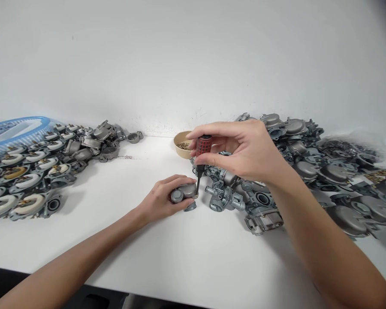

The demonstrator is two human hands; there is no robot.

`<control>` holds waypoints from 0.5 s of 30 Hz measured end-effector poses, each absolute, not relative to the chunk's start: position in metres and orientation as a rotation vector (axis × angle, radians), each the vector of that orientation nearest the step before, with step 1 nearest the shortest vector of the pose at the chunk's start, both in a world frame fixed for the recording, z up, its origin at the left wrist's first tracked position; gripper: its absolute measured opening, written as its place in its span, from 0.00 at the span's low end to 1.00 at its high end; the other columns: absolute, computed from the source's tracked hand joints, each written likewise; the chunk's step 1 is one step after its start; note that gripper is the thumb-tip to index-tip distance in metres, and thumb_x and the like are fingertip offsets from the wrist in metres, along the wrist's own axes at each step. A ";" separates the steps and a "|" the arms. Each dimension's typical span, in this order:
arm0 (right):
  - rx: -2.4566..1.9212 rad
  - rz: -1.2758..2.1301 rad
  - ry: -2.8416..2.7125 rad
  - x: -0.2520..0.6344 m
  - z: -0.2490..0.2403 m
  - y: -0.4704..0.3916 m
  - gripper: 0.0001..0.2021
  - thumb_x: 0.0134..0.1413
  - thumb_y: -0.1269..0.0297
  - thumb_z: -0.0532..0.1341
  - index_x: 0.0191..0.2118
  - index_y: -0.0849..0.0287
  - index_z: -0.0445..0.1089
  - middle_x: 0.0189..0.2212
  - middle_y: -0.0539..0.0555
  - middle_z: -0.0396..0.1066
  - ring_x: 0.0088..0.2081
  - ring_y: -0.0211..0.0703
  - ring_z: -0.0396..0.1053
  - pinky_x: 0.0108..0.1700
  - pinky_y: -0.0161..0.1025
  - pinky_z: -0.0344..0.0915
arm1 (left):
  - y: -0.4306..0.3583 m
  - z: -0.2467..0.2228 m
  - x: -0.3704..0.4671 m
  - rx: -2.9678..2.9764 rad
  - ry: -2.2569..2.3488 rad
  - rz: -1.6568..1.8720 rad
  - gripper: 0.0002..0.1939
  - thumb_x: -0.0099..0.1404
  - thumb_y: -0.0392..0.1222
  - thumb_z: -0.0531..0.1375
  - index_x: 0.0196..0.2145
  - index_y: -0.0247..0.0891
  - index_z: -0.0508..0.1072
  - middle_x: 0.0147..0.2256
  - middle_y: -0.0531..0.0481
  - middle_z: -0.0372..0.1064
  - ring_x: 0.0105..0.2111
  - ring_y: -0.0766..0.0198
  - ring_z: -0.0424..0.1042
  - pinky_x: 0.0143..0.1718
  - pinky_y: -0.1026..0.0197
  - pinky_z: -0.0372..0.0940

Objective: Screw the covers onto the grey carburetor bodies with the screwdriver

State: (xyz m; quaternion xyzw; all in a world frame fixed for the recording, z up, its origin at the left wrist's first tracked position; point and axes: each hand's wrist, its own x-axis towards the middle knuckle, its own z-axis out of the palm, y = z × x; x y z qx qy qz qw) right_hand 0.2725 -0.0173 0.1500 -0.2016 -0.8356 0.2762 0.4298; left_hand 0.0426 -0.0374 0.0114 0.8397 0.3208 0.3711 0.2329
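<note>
My left hand (165,198) is closed round a grey metal carburetor (187,190), holding it down on the white table. In my right hand (241,150) is a screwdriver (203,148) with a red and black handle, gripped between thumb and fingers. Its dark shaft points down, and the tip meets a small brass-coloured screw (197,196) at the carburetor's right edge. Just right of it lies another carburetor (219,197) with a side spout. My left fingers hide part of the held carburetor.
A round tan tub (181,148) of small brass-coloured screws stands by the wall. Carburetors with white rings (30,204) fill the left side, beside a blue basket (41,124). More carburetors (305,169) are heaped on the right. The table's front edge (93,285) runs below my arms.
</note>
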 end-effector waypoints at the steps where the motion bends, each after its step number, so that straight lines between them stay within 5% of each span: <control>1: -0.488 0.717 -2.116 0.274 0.150 -0.017 0.16 0.58 0.74 0.68 0.52 0.60 0.77 0.42 0.50 0.80 0.44 0.38 0.79 0.49 0.33 0.79 | -0.037 0.012 0.042 2.305 0.873 1.018 0.21 0.68 0.43 0.66 0.57 0.41 0.72 0.53 0.42 0.74 0.47 0.57 0.77 0.51 0.57 0.71; 5: -0.301 0.866 -2.195 0.277 0.149 -0.016 0.20 0.62 0.81 0.60 0.58 0.61 0.72 0.50 0.53 0.76 0.51 0.39 0.77 0.53 0.35 0.78 | -0.034 0.011 0.040 2.307 0.855 1.011 0.20 0.68 0.43 0.66 0.57 0.41 0.71 0.51 0.43 0.74 0.46 0.58 0.76 0.49 0.57 0.71; 15: -0.266 1.024 -2.124 0.278 0.144 -0.008 0.19 0.62 0.83 0.58 0.55 0.63 0.71 0.45 0.54 0.76 0.48 0.40 0.77 0.51 0.37 0.78 | -0.032 0.008 0.037 2.322 0.810 1.037 0.22 0.68 0.42 0.66 0.58 0.41 0.71 0.53 0.42 0.74 0.48 0.58 0.77 0.52 0.58 0.71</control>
